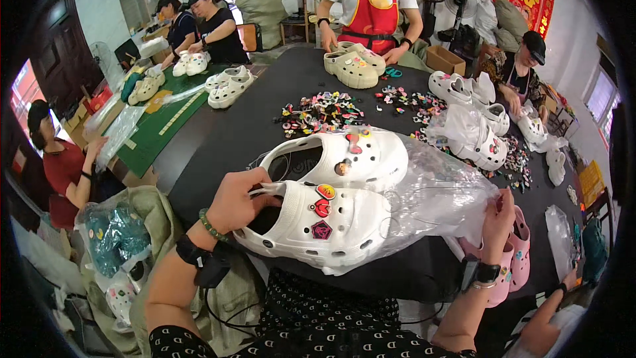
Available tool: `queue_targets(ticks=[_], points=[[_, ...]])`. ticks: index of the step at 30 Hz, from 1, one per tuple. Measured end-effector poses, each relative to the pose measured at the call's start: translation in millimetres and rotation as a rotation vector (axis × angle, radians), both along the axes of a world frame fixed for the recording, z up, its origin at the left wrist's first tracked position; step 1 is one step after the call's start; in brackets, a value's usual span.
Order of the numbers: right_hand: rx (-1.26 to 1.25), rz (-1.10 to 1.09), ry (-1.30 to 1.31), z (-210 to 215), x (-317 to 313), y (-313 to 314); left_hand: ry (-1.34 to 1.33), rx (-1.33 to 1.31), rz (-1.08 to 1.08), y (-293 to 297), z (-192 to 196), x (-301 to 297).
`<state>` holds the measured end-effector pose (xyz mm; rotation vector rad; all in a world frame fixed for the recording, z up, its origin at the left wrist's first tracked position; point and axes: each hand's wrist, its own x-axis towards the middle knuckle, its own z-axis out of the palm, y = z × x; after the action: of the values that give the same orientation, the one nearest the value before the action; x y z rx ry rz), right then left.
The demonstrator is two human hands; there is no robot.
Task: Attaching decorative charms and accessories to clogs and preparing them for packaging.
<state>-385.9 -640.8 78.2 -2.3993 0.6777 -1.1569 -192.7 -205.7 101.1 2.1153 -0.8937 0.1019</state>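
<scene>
A pair of white clogs lies side by side in front of me, toes to the right, partly inside a clear plastic bag. The nearer clog carries several colourful charms on its upper; the farther clog has charms too. My left hand is closed on the heel end of the nearer clog, its fingertips hidden in the opening. At the bag's right end, my right hand pinches the plastic. Just beyond that hand sit pink clogs, partly covered by my wrist.
Loose charms lie heaped on the black table. More white clogs stand at the right. Across the table a person in a red apron handles beige clogs. A sack with bagged clogs stands at my left.
</scene>
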Motion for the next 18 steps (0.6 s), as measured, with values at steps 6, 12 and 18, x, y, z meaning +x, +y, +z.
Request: queue_targets(ticks=[6, 12, 18], points=[[0.272, 0.481, 0.119, -23, 15, 47, -0.394, 0.093, 0.093, 4, -22, -17], [0.181, 0.475, 0.461, -50, 25, 25, -0.578, 0.094, 0.002, 0, -8, -31], [0.055, 0.032, -0.121, -47, 1, -56, -0.415, 0.045, 0.108, 24, -12, -30]])
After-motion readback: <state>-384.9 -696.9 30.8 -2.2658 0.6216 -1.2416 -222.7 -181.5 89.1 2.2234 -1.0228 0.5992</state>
